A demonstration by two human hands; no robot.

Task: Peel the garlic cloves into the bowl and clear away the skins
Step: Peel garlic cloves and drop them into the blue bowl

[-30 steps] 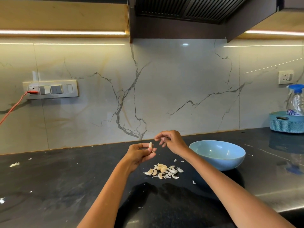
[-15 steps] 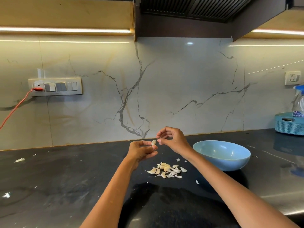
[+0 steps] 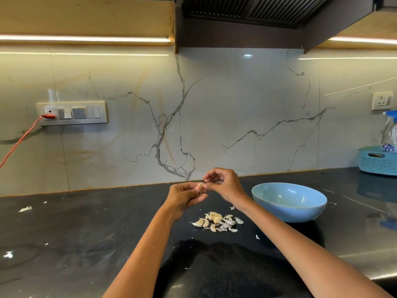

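Note:
My left hand (image 3: 184, 195) pinches a small garlic clove (image 3: 200, 186) above the black counter. My right hand (image 3: 225, 183) meets it from the right, its thumb and fingertips touching the top of the same clove. Below the hands lies a small pile of garlic cloves and loose skins (image 3: 218, 221). A light blue bowl (image 3: 289, 208) stands on the counter to the right of the pile; its inside looks bare from here.
Scraps of skin (image 3: 25, 209) lie scattered on the counter at far left, and one (image 3: 257, 237) near the pile. A teal basket (image 3: 378, 162) with a spray bottle (image 3: 392, 134) stands at the back right. A red cord (image 3: 21, 139) hangs from the wall socket.
My right hand has closed the gap and now touches the clove held by my left hand. The view has shifted slightly.

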